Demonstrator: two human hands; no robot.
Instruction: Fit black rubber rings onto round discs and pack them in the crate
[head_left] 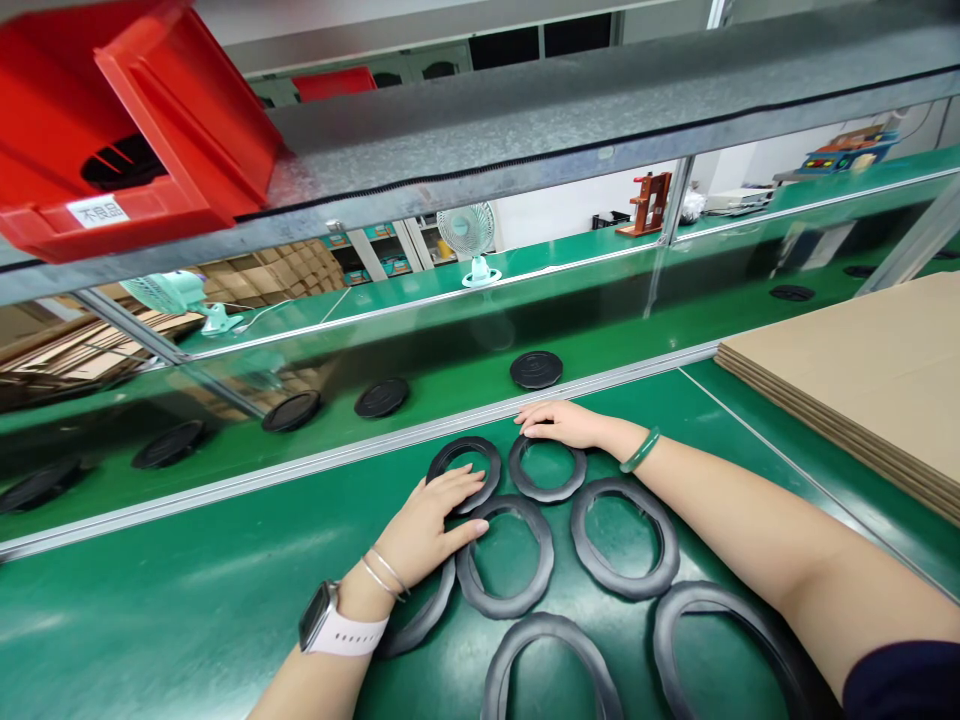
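Several black rubber rings lie on the green table in front of me. My left hand lies flat, fingers stretched out, over one ring and the edge of another ring. My right hand rests with its fingers extended on the far rim of a smaller ring. A larger ring lies under my right forearm. Two more rings sit nearest to me. My left wrist bears a watch and bracelets, my right a green bangle.
A conveyor belt beyond a metal rail carries several black discs. A stack of cardboard sheets lies at the right. A red bin sits on the overhead shelf. Small fans stand behind the belt.
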